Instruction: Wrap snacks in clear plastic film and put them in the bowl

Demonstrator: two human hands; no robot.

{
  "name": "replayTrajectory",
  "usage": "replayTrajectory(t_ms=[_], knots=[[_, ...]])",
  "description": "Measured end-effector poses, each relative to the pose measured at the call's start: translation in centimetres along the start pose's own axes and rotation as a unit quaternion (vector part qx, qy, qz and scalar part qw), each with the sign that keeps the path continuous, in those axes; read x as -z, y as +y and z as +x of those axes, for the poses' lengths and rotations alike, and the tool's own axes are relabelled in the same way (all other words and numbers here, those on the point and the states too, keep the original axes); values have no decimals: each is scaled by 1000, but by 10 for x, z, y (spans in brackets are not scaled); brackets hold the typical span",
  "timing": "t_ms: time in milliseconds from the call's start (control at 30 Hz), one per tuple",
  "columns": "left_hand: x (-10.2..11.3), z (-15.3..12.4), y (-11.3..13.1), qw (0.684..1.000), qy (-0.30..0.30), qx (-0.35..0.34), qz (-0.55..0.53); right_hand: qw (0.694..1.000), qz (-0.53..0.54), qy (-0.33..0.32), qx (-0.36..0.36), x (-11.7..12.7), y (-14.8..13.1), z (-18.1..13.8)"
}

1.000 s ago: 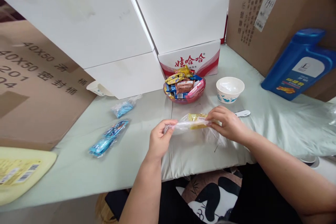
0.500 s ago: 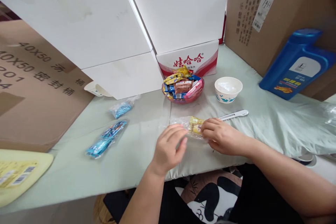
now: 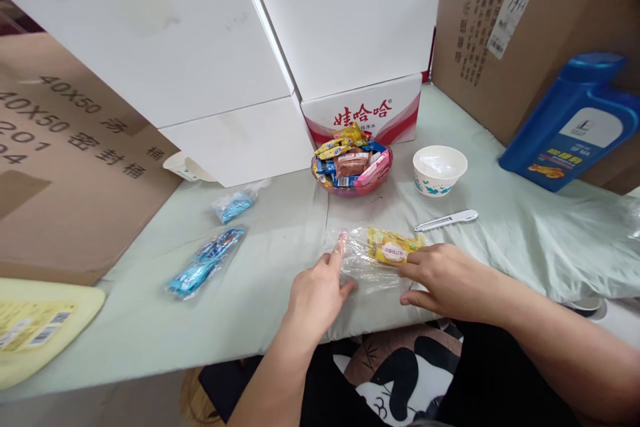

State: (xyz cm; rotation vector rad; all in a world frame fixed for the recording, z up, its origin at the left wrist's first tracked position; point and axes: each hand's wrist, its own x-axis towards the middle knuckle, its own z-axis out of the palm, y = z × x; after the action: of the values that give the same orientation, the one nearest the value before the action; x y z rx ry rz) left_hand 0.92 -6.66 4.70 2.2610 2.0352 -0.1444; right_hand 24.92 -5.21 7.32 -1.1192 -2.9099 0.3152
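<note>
Head view, looking down over the table [image 3: 270, 293]: a yellow packet [image 3: 393, 247] lies near the front edge with a crumpled clear plastic bag [image 3: 357, 267] about it; from here I can't tell whether it is inside the bag or only beneath the film. The left hand [image 3: 315, 293] has its forefinger stretched out onto the bag's left part, the thumb held apart from it and the other fingers bent. Across from it, the right hand [image 3: 445, 277] rests its fingertips on the packet's right end, while its thumb sits lower, with a gap between.

Just beyond the packet there's a white utility knife [image 3: 447, 219], and behind that a white bowl [image 3: 434, 185] with blue-green print. To its left I see a pink see-through bowl [image 3: 357, 192] heaped with wrapped snacks [image 3: 353, 163], in front of a white carton [image 3: 367, 113] with red lettering. Over on the left, well apart from both hands, lie a long blue packet [image 3: 203, 265] and a smaller blue packet [image 3: 237, 205], both in clear wrapping. A big blue bottle [image 3: 570, 123] stands at the right, before a brown cardboard box [image 3: 480, 33].
</note>
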Motion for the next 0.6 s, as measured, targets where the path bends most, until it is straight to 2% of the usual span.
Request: replayTrajectory(t_ms=[67,167,200,267,300,367,433,500,600], knots=[[3,-1,-4,1000,-2,11,-14,997,-33,28,-58,2,4,-2],[6,-1,-9,999,-4,19,-50,975,-84,115,-173,4,10,-3],[5,0,-9,997,9,10,-73,968,-89,149,-180,4,11,-3],[1,2,-6,988,68,-49,-133,976,-64,181,-106,3,7,-1],[-2,4,-4,976,104,-99,-164,984,-40,169,-44,1,3,0],[-10,10,0,947,146,-206,-200,994,-2,89,62,-4,-7,1],[-18,15,3,934,138,-258,-205,996,-4,-2,94,-11,-15,2],[-23,19,3,947,122,-219,-200,996,-26,-42,68,-16,-19,2],[-25,20,0,966,130,-106,-195,999,-41,4,17,-19,-13,3]])
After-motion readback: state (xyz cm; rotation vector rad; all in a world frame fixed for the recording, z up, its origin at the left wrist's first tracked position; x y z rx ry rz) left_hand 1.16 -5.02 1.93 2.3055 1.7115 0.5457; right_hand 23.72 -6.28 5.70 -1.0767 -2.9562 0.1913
